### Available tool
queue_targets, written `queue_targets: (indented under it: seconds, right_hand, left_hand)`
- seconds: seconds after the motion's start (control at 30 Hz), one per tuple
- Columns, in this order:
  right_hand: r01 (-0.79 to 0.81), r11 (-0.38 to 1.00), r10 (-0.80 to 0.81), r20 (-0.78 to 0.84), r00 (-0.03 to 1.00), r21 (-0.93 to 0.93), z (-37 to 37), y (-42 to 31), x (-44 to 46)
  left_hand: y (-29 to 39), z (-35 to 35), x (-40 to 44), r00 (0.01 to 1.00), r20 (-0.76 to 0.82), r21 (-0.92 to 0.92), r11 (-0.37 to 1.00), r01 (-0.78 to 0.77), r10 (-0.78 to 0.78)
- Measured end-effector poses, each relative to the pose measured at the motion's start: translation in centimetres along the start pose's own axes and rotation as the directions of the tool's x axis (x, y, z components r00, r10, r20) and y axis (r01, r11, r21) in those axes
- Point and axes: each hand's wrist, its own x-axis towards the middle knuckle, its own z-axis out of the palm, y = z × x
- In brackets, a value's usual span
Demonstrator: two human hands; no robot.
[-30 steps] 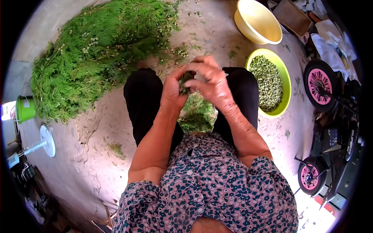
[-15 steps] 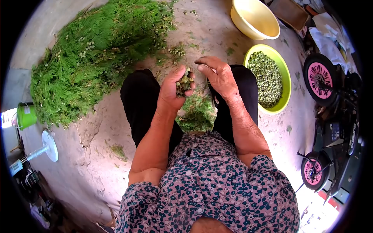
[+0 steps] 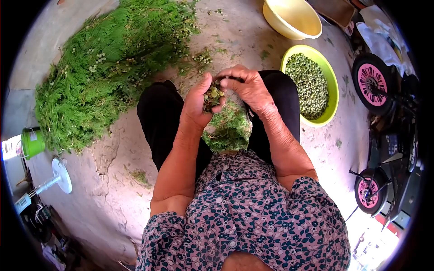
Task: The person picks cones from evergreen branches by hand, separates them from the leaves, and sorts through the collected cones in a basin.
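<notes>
My left hand (image 3: 197, 105) is cupped around a handful of small green seed cones (image 3: 212, 97) with bits of debris among them. At its fingertips is my right hand (image 3: 247, 88), thumb and forefinger pinched together at the top of the handful; what they pinch is too small to make out. Between my knees, below both hands, lies a heap of green sprigs (image 3: 228, 128). Right of my right knee stands a yellow-green basin (image 3: 335, 86) holding many green seed cones (image 3: 307, 83).
A large pile of feathery evergreen branches (image 3: 108, 63) covers the floor at the upper left. A pale yellow basin (image 3: 289, 22) stands at the top. Along the right is a bike with pink wheels (image 3: 372, 83). A green bucket (image 3: 33, 142) and a white round-based stand (image 3: 62, 176) are at left.
My right hand has moved left and down to the left hand, and its fingers have closed in at the handful of cones. The view has shifted slightly.
</notes>
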Motion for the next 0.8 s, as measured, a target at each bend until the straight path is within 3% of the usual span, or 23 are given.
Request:
queue_targets:
  seconds: [0.07, 0.13, 0.2, 0.33, 0.4, 0.43, 0.47, 0.53, 0.63, 0.7, 0.8]
  right_hand:
    - [-0.003, 0.988, 0.013, 0.061, 0.998, -0.153, 0.4, -0.7, 0.0]
    - [-0.082, 0.989, 0.087, 0.038, 0.995, -0.122, 0.5, -1.2, -0.1]
    - [0.025, 0.953, -0.012, 0.043, 0.999, -0.301, 0.2, -1.2, 0.0]
    - [0.046, 0.953, -0.031, 0.053, 0.998, -0.298, 0.1, -0.5, 0.0]
    - [-0.077, 0.996, 0.071, -0.123, 0.99, -0.05, 0.5, -0.2, 0.1]
    - [-0.227, 0.961, 0.241, -0.08, 0.967, 0.156, 0.0, -0.6, -0.1]
    - [-0.225, 0.962, 0.24, -0.08, 0.968, 0.155, -0.3, -0.6, -0.1]
    - [-0.254, 0.875, 0.29, -0.026, 0.957, 0.412, -0.6, -0.7, 0.0]
    - [-0.246, 0.904, 0.28, -0.05, 0.959, 0.349, -0.5, -0.6, 0.0]
    - [-0.237, 0.923, 0.265, -0.055, 0.963, 0.304, -0.2, -0.4, 0.0]
    - [-0.18, 0.965, 0.191, -0.041, 0.981, 0.192, 0.0, 0.1, 0.1]
  left_hand:
    - [0.0, 0.2, -0.1, 1.0, -0.001, 0.023, 1.0, -0.008, 0.008]
    - [0.0, 0.2, -0.2, 1.0, -0.001, 0.047, 0.999, -0.015, 0.015]
    - [0.0, 0.2, -0.2, 1.0, 0.008, 0.069, 0.998, -0.009, 0.008]
    - [-0.2, 0.4, -0.3, 1.0, 0.003, 0.095, 0.995, -0.022, 0.022]
    - [-0.2, 0.6, -0.3, 0.999, 0.026, 0.055, 0.998, -0.029, 0.027]
    - [-0.2, 0.6, -0.3, 0.999, 0.026, 0.055, 0.998, -0.03, 0.028]
    - [-0.2, 0.4, -0.2, 0.999, 0.031, 0.086, 0.996, -0.021, 0.018]
    - [-0.2, 0.3, -0.1, 0.999, 0.038, 0.117, 0.993, -0.011, 0.006]
    - [-0.2, 0.4, -0.1, 0.999, 0.0, 0.103, 0.994, -0.041, 0.041]
    - [0.0, 0.6, -0.2, 0.99, -0.128, 0.16, 0.986, -0.038, 0.059]
    - [-0.1, 0.6, -0.2, 0.985, -0.146, 0.172, 0.983, -0.067, 0.092]
